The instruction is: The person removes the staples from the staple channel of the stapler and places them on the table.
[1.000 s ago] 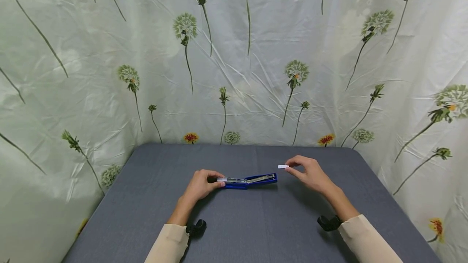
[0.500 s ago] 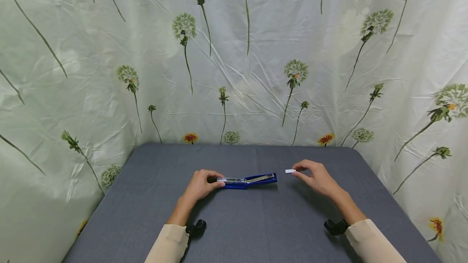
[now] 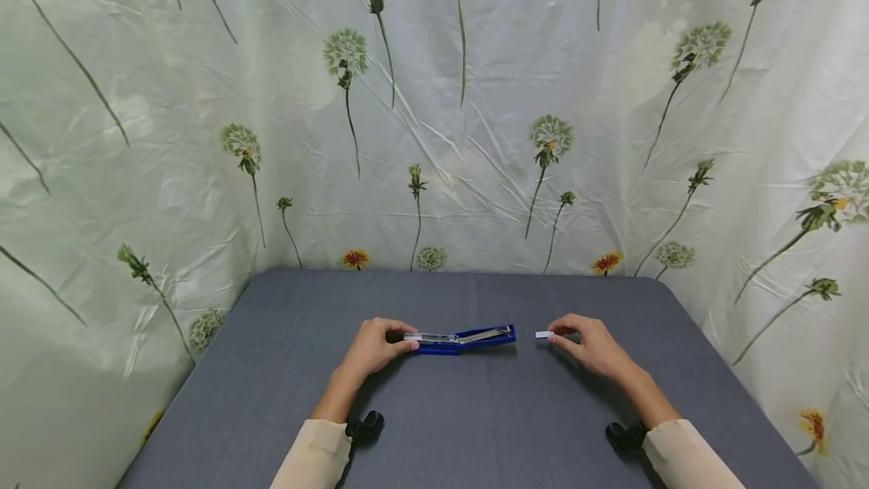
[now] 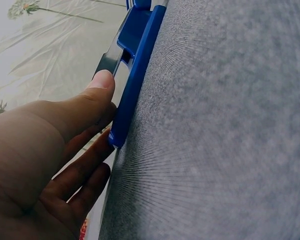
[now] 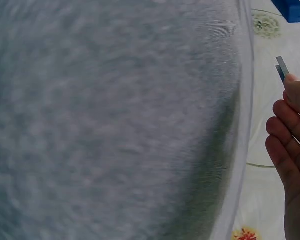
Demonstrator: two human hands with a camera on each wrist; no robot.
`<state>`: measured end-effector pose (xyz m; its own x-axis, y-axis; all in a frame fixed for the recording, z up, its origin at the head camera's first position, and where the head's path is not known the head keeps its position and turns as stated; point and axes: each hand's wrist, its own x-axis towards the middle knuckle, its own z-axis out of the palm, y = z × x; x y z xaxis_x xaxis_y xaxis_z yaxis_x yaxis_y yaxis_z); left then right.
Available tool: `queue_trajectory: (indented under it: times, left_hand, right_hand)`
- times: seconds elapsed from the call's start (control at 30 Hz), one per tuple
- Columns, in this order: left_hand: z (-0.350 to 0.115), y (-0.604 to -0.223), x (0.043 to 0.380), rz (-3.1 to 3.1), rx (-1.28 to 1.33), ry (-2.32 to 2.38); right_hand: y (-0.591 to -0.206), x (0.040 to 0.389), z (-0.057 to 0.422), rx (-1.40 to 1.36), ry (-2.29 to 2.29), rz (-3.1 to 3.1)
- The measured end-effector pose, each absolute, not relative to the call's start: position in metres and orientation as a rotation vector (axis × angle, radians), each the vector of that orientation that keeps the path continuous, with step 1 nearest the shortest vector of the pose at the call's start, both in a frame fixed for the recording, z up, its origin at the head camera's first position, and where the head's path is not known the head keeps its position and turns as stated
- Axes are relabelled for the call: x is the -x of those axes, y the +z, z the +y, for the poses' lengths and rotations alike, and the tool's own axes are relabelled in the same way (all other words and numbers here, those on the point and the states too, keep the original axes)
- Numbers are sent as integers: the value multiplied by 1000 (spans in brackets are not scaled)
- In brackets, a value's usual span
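Note:
A blue stapler [image 3: 440, 349] lies on the table with its top part swung far back to the right, so its metal inside shows. My left hand [image 3: 372, 345] holds the stapler's left end between thumb and fingers. In the left wrist view the thumb presses on the metal rail above the blue base [image 4: 132, 87]. Off the stapler's right end, my right hand [image 3: 591, 343] pinches a short strip of staples [image 3: 544, 335] between thumb and index finger. The strip's channel shape [image 5: 281, 67] shows in the right wrist view, where the other fingers are bent.
A grey cloth-covered table [image 3: 475, 429] stretches under both hands. Behind and on both sides hangs a pale curtain [image 3: 285, 81] printed with dandelions. Each wrist carries a black camera mount [image 3: 366, 427] above a beige sleeve [image 3: 314, 453].
My right hand has drawn back to the right and toward me with the staple strip, widening the gap to the stapler. My left hand and the stapler keep their place.

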<state>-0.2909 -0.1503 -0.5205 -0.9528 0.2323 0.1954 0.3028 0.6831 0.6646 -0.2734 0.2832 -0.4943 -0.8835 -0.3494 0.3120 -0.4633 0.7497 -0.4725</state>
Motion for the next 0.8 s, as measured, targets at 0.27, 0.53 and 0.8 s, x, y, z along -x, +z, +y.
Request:
queue_trajectory:
  times: [0.27, 0.53, 0.8]
  left_hand:
    - [-150, -521, 291, -2791, 465, -1160]
    - [-150, -520, 290, -2790, 436, -1166]
    - [-149, -519, 290, -2797, 423, -1170]
  right_hand:
    - [-505, 273, 286, -649, 846, -2741]
    - [-505, 274, 288, -689, 840, -2735]
    - [-507, 276, 288, -702, 825, -2735]
